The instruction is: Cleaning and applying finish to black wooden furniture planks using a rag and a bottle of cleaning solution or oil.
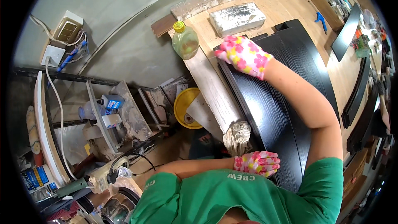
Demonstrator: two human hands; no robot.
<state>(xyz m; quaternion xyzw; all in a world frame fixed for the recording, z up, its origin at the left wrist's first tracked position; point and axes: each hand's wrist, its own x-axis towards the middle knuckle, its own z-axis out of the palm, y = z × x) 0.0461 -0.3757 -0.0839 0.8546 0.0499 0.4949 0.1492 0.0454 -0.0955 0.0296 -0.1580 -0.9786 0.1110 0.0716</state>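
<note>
Both my hands wear white gloves with pink and yellow flowers. A black wood-grained board (265, 95) lies before me on the workbench, a seam running along it. My right hand (245, 57) is at the board's far left corner, its fingers curled closed; whatever they hold is hidden. Close to my body, my left hand (258, 163) rests on the near end of the board, fingers stretched out flat to the right. A crumpled off-white cloth or paper (237, 137) sits by the board's left edge, just beyond my left hand.
A yellow-capped bottle (185, 43) and a paint-smeared white block (237, 18) stand beyond my right hand. A blue tool (320, 21) lies at the back right. Black strips (357, 93) line the right side. A yellow round lid or bucket (182, 105) sits below on the left.
</note>
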